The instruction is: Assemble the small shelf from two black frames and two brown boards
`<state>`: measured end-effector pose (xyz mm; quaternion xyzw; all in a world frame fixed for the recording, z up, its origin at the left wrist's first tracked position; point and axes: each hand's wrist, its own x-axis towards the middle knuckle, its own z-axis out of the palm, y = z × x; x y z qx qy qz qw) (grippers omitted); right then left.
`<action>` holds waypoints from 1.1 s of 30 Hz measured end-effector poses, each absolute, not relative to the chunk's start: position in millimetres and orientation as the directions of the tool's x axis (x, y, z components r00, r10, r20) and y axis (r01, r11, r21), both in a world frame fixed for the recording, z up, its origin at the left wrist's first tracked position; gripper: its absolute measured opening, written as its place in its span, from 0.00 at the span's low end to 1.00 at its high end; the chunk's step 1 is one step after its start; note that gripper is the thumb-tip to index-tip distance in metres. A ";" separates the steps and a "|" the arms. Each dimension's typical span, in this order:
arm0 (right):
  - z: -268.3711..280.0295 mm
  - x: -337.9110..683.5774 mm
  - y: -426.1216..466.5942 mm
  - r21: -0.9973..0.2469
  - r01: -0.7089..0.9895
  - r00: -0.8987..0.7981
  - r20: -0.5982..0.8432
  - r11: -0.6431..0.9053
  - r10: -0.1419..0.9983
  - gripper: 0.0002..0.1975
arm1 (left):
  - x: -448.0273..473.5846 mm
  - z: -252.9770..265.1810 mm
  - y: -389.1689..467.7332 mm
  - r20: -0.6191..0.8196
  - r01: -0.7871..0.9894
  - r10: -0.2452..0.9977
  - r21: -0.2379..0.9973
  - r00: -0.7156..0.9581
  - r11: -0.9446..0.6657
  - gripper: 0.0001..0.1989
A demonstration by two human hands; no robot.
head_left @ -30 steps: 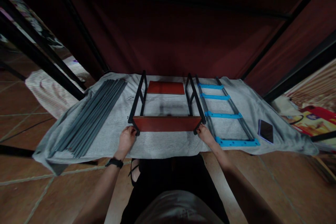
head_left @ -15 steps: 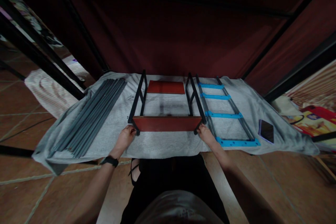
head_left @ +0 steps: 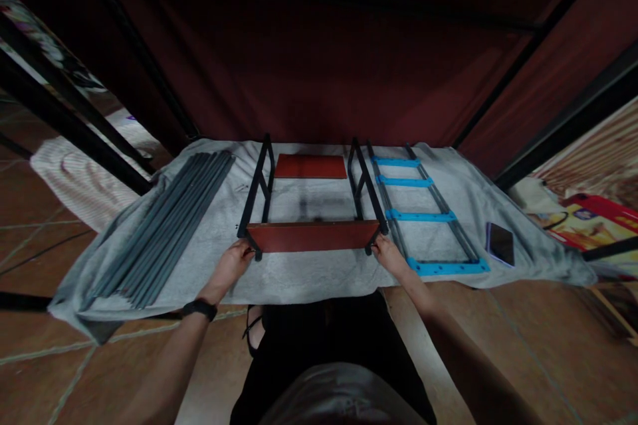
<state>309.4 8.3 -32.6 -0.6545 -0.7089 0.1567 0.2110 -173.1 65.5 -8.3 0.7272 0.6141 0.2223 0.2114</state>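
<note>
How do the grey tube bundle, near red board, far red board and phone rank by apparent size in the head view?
1. Grey tube bundle
2. Near red board
3. Far red board
4. Phone
The near board sits closer to the camera, so the boards' true order is unsure.

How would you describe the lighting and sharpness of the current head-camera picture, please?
Head view: dim light, with the dark red backdrop sinking into shadow toward the top; head view: pale sheen on parts of the floor; head view: stretching and softness toward the edges, as at the red box; head view: fingertips of the left hand barely distinct against the black frame.
</note>
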 end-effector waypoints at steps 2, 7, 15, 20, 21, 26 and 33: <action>-32.6 308.8 8.7 -0.501 0.861 -0.055 0.088 0.092 0.995 0.17 | -174.1 -9.6 64.0 0.072 0.798 0.984 0.577 0.162 -0.174 0.05; -31.3 309.6 11.7 -0.451 0.889 -0.073 0.018 0.073 0.997 0.13 | -174.0 -10.2 65.2 0.087 0.809 0.984 0.560 0.155 -0.177 0.05; -26.1 312.4 15.0 -0.447 0.891 -0.097 -0.030 0.073 0.995 0.09 | -181.5 -18.3 71.9 0.122 0.830 0.967 0.497 0.222 -0.253 0.05; -21.5 308.4 12.4 -0.472 0.880 -0.060 0.000 0.053 0.998 0.09 | -189.1 -24.8 72.0 0.146 0.823 0.961 0.495 0.236 -0.277 0.09; -20.7 307.4 12.0 -0.467 0.883 -0.048 0.001 0.043 0.999 0.09 | -189.4 -24.6 71.7 0.151 0.824 0.958 0.489 0.245 -0.287 0.10; -17.4 304.1 13.3 -0.441 0.897 -0.043 -0.014 0.033 0.999 0.10 | -184.7 -19.0 70.6 0.150 0.852 0.957 0.437 0.247 -0.288 0.13; -20.7 306.1 17.0 -0.477 0.876 -0.060 0.037 0.070 0.998 0.10 | -181.8 -11.2 74.1 0.102 0.860 0.960 0.428 0.260 -0.278 0.11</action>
